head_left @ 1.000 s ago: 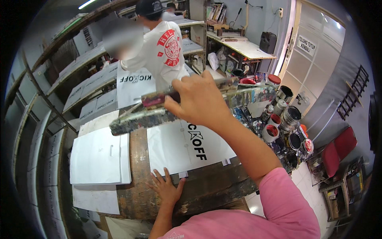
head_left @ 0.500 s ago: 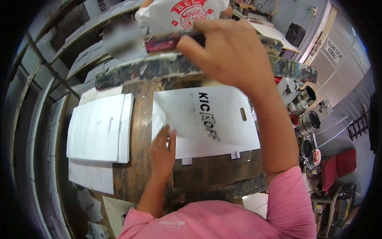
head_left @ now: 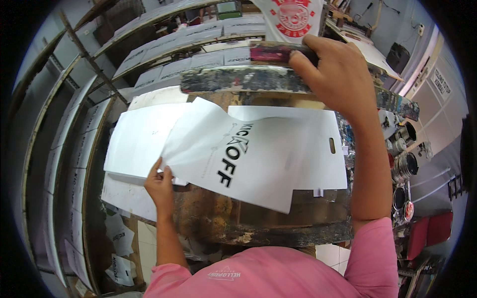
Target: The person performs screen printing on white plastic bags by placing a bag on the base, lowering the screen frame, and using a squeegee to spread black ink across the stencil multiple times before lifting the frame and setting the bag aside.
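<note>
My left hand (head_left: 160, 184) pinches the left edge of a white flat bag (head_left: 198, 149) with bold black lettering. The bag is lifted and creased, its far edge curling up. Beneath its right part, another white bag (head_left: 318, 169) with a handle slot lies on the dark work table (head_left: 208, 208). At the far side, my right hand (head_left: 338, 74) is closed over a paint-stained wooden bar (head_left: 273, 52) with a magenta patch, thumb on the near side. Just in front of that bar runs a long paint-crusted board (head_left: 238, 79), its middle right part behind my hand and forearm.
A stack of white bags (head_left: 136, 134) lies at the left of the table, partly under the lifted bag. Shelves (head_left: 82, 164) of printed bags stand left and behind. Paint cans (head_left: 405, 166) crowd the right side, near a red chair (head_left: 432, 233). A person's white shirt (head_left: 290, 20) shows beyond.
My left hand has pulled the printed bag left, off the bag beneath and toward the stack. My right hand stays on the wooden bar. The whole view has swung left.
</note>
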Motion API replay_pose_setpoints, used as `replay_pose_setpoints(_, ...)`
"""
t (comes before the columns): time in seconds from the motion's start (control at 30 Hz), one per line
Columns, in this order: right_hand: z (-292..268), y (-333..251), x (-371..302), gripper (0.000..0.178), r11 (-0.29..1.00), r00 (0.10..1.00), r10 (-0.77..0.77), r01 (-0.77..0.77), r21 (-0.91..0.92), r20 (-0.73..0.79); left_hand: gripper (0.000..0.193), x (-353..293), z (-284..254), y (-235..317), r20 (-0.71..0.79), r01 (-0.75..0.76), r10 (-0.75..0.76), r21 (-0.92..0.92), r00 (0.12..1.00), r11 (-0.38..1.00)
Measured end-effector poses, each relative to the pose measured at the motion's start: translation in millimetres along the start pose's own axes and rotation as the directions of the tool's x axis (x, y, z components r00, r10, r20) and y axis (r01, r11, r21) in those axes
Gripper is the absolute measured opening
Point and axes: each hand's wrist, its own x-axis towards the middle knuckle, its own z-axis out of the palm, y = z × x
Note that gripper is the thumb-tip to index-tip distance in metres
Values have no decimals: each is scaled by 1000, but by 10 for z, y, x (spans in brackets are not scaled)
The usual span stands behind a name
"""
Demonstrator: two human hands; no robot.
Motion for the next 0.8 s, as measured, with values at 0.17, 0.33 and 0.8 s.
replay_pose_setpoints(0.17,-50,-68,-64,43,1000,998,23,-22,-13,53,55,1062,-713,-1008,2,-63,64,224,998,973)
replay_pose_setpoints(0.33,-96,-167,-139,42,998,996,50,-49,-30,69,66,2276,-1100,-1797,51,-206,221,610,974,765)
replay_pose_setpoints(0.8,124,-483,-1569,89,992,943,23,20,-125,332,101,-1243,398,968,691,684,247,-718,679,127)
